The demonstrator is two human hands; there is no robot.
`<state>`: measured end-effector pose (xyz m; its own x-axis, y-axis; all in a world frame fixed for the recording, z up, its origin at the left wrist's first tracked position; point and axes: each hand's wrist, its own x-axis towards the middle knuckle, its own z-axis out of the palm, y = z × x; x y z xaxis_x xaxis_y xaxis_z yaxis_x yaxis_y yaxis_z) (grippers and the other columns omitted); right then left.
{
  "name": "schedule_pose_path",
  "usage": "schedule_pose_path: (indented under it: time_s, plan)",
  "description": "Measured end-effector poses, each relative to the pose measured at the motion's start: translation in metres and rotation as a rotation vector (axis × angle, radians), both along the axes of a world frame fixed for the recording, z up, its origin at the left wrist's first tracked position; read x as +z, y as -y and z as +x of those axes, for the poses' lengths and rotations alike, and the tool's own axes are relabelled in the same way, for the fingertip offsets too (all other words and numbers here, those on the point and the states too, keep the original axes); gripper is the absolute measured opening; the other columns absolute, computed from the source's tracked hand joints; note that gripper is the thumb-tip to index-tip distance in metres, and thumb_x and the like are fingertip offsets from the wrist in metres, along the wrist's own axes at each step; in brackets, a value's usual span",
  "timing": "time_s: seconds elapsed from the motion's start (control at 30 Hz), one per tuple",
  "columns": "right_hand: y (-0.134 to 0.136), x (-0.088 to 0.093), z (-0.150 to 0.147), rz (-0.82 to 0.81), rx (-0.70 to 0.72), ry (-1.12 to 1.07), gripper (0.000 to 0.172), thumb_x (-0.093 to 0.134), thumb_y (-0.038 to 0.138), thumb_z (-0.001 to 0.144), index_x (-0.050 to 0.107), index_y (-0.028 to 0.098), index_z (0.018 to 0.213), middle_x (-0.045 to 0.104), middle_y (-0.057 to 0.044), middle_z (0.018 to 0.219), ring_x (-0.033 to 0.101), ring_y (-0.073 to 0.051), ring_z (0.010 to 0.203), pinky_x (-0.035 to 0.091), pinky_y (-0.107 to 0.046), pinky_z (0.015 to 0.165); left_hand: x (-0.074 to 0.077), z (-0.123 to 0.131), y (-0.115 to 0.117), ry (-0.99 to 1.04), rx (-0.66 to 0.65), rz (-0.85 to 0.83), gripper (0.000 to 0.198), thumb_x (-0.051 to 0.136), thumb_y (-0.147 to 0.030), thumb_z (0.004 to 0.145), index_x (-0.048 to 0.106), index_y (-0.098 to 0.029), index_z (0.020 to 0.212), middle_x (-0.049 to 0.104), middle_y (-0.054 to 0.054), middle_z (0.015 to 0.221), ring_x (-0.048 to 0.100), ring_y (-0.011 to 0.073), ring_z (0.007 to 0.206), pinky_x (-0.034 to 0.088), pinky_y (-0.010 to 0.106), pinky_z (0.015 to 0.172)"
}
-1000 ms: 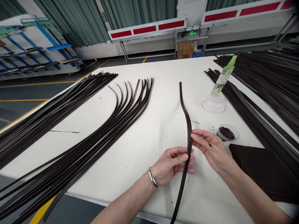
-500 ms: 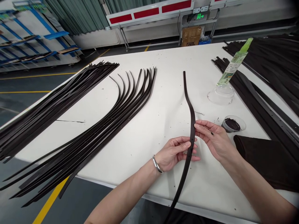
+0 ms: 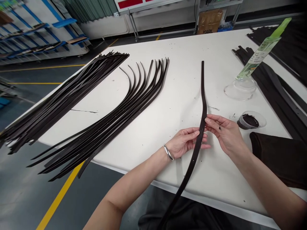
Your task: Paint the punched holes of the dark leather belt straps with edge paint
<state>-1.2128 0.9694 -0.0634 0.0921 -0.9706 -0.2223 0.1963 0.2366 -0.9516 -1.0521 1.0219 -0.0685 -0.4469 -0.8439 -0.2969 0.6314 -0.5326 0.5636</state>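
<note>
A long dark leather strap (image 3: 203, 95) with small punched holes lies on the white table (image 3: 172, 105) and hangs over its near edge. My left hand (image 3: 185, 142), with a metal bangle on the wrist, pinches the strap from the left. My right hand (image 3: 224, 132) pinches the same strap from the right, a little higher. Both hands hold it slightly raised off the table, near the front edge.
A fan of dark straps (image 3: 120, 111) and a second pile (image 3: 64, 99) lie at the left. A spray bottle (image 3: 260, 54) leans in a clear dish (image 3: 240, 89). A small cup of dark paste (image 3: 251, 120), a dark cloth (image 3: 280, 156) and more straps (image 3: 280, 86) sit at the right.
The camera has tilted down and left, so everything sits higher and further right in view. Both hands keep their grip on the strap, and more of it hangs over the edge.
</note>
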Motion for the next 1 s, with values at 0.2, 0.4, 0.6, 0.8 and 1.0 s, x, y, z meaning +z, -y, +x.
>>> schedule_pose_path:
  time_s: [0.2,0.4,0.6,0.8,1.0]
  plan:
    - [-0.002,-0.002,0.001,-0.038,0.002,-0.038,0.035,0.085,0.035,0.064,0.072,0.020,0.093,0.070,-0.001,0.080,0.066,-0.015,0.069,0.056,-0.033,0.072,-0.006,0.000,0.002,-0.009,0.004,-0.021,0.021,0.062,-0.015,0.087,0.069,-0.010,0.106,0.070,0.009,0.089,0.066,0.0171,0.086,0.053,0.045,0.091]
    - [-0.002,-0.004,0.000,-0.054,-0.012,-0.060,0.036,0.085,0.034,0.063,0.073,0.020,0.095,0.071,-0.001,0.084,0.066,-0.014,0.070,0.056,-0.034,0.075,-0.006,0.001,0.001,-0.026,0.000,-0.044,0.022,0.064,-0.017,0.086,0.069,-0.011,0.107,0.070,0.009,0.089,0.066,0.0177,0.085,0.052,0.045,0.091]
    - [-0.001,-0.008,-0.001,-0.091,-0.029,-0.067,0.035,0.085,0.034,0.063,0.074,0.020,0.093,0.072,-0.001,0.085,0.067,-0.015,0.074,0.058,-0.036,0.079,-0.008,-0.001,0.002,-0.034,0.009,-0.072,0.023,0.067,-0.018,0.084,0.070,-0.010,0.105,0.070,0.010,0.090,0.066,0.0185,0.087,0.051,0.047,0.093]
    - [0.000,-0.011,-0.002,-0.125,-0.043,-0.075,0.034,0.085,0.033,0.063,0.073,0.019,0.091,0.072,-0.001,0.083,0.068,-0.015,0.073,0.059,-0.036,0.078,-0.009,-0.001,0.003,-0.033,0.007,-0.078,0.023,0.068,-0.017,0.082,0.070,-0.009,0.103,0.071,0.010,0.089,0.066,0.0186,0.086,0.050,0.047,0.094]
    - [0.000,-0.011,-0.003,-0.144,-0.038,-0.077,0.031,0.085,0.030,0.064,0.073,0.019,0.090,0.070,-0.001,0.078,0.066,-0.014,0.070,0.058,-0.036,0.077,-0.013,-0.002,0.003,-0.067,-0.009,-0.099,0.020,0.065,-0.016,0.084,0.070,-0.010,0.102,0.070,0.009,0.088,0.066,0.0186,0.088,0.048,0.048,0.097]
